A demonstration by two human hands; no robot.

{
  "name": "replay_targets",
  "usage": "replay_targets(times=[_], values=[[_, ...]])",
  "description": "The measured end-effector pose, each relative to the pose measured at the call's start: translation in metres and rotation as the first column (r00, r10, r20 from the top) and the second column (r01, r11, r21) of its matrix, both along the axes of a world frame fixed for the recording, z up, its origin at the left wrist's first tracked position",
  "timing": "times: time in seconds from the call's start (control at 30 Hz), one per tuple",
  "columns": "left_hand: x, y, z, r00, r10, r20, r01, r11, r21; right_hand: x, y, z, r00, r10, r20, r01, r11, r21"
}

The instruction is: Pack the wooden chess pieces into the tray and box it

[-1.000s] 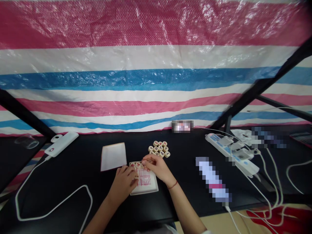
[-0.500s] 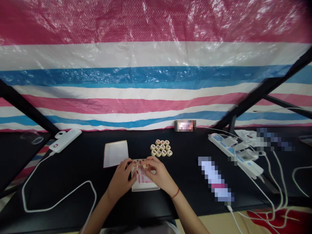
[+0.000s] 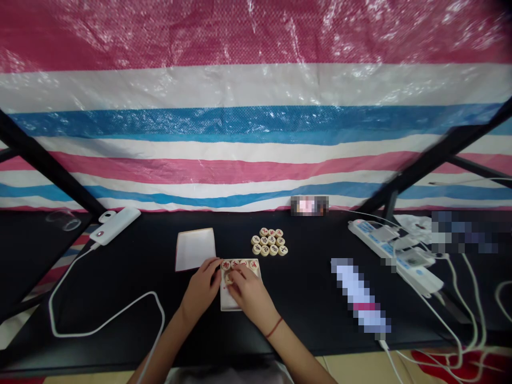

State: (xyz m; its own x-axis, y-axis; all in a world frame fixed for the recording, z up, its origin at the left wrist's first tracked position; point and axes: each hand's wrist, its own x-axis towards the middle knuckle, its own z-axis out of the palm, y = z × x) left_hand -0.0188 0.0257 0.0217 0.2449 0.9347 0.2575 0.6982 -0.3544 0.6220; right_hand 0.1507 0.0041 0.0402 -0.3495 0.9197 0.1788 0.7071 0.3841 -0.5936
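A shallow white box (image 3: pixel 224 305) stands on the black table in front of me. Along its far side lies a row of round Chinese chess pieces (image 3: pixel 244 264) with red characters. My left hand (image 3: pixel 204 281) is at the box's left edge, fingers bent and pressed against the rim. Reaching over the box, my right hand (image 3: pixel 251 290) pinches one chess piece (image 3: pixel 229 279) just below the row; its fingers partly cover that piece. Beyond the box, more chess pieces (image 3: pixel 272 241) lie flat in three rows, the farthest red and the others dark.
Left of the pieces lies an open box lid (image 3: pixel 195 249). A white power bank (image 3: pixel 116 226) with a long cable is at far left. To the right are a blurred phone-like object (image 3: pixel 360 296) and a power strip (image 3: pixel 394 256) with plugs. A striped sheet (image 3: pixel 240 128) hangs behind.
My right hand has moved left and downward over the box with a piece. The far row in the box now shows more pieces. My left hand has drawn back to the left edge.
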Motion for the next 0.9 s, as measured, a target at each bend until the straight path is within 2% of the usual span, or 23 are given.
replay_targets(times=[0.13,0.2,0.5,0.63,0.7,0.77,0.83,0.9], values=[[0.002,0.004,-0.002,1.000,-0.018,-0.005,0.017,1.000,-0.022,0.002,0.000,0.001,0.986,-0.018,0.168,0.029,0.998,-0.061],[0.004,0.005,-0.002,1.000,-0.027,0.001,0.027,0.999,-0.030,0.002,0.002,0.001,0.980,-0.014,0.199,0.029,0.997,-0.073],[0.005,0.006,-0.004,0.999,-0.035,0.008,0.036,0.999,-0.022,-0.005,0.005,-0.003,0.989,-0.026,0.143,0.037,0.996,-0.077],[0.004,0.005,0.000,1.000,-0.022,-0.021,0.022,1.000,-0.002,0.010,0.009,0.005,0.998,-0.048,0.048,0.052,0.994,-0.095],[0.006,0.004,0.004,0.998,-0.023,-0.064,0.023,1.000,-0.004,0.028,0.022,0.012,0.992,-0.125,0.007,0.126,0.989,-0.080],[0.008,0.004,0.008,0.991,-0.032,-0.127,0.032,0.999,-0.007,0.046,0.043,0.019,0.969,-0.245,0.038,0.246,0.969,-0.016],[0.011,0.004,0.009,0.982,-0.047,-0.184,0.048,0.999,0.001,0.062,0.070,0.025,0.915,-0.377,0.142,0.377,0.926,0.028],[0.014,0.005,0.008,0.973,-0.064,-0.222,0.069,0.998,0.013,0.070,0.096,0.029,0.860,-0.427,0.280,0.448,0.894,-0.009]])
